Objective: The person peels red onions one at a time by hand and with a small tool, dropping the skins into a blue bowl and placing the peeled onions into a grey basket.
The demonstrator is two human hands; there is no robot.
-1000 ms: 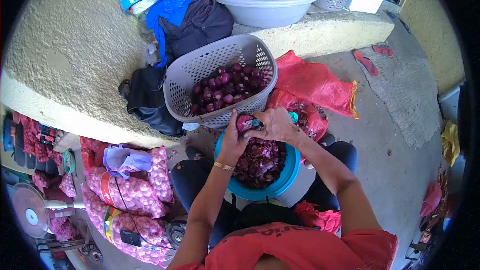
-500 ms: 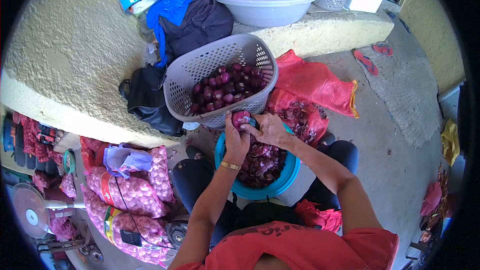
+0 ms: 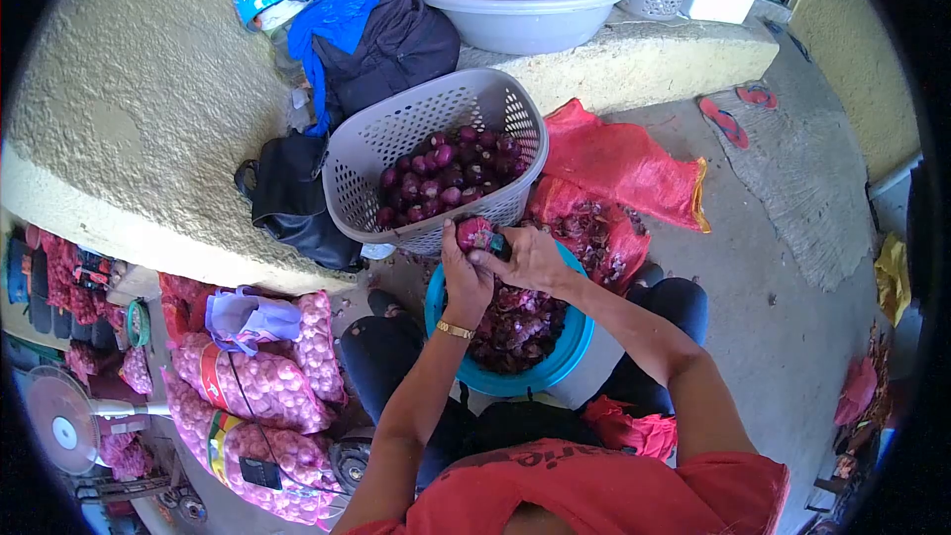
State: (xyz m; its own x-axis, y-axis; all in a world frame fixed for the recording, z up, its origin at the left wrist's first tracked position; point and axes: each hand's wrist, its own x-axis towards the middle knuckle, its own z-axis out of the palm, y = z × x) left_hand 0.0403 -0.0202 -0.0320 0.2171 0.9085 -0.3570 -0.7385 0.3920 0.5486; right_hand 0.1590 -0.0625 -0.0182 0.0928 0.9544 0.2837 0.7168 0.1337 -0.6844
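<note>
My left hand (image 3: 466, 272) is closed around a red onion (image 3: 475, 232), held just in front of the basket's near rim. Against the onion's right side, my right hand (image 3: 528, 260) grips a small dark teal tool (image 3: 497, 245), mostly covered by the fingers; its exact kind cannot be made out. Below both hands, a turquoise basin (image 3: 578, 345) between my knees holds loose onion skins (image 3: 520, 327). The grey perforated basket (image 3: 347, 144) beyond my hands contains many peeled, dark purple onions (image 3: 451, 173).
Red mesh sacking (image 3: 634, 173) and scattered skins lie right of the basket. Full mesh sacks of onions (image 3: 263, 386) stand at left, near a fan (image 3: 62, 426). A black bag (image 3: 292, 198) touches the basket's left side. A large grey tub (image 3: 535, 15) rests on the ledge.
The onion has turned slightly in my left hand, showing more of its purple side. My right hand has shifted a little, its fingers more curled around the tool.
</note>
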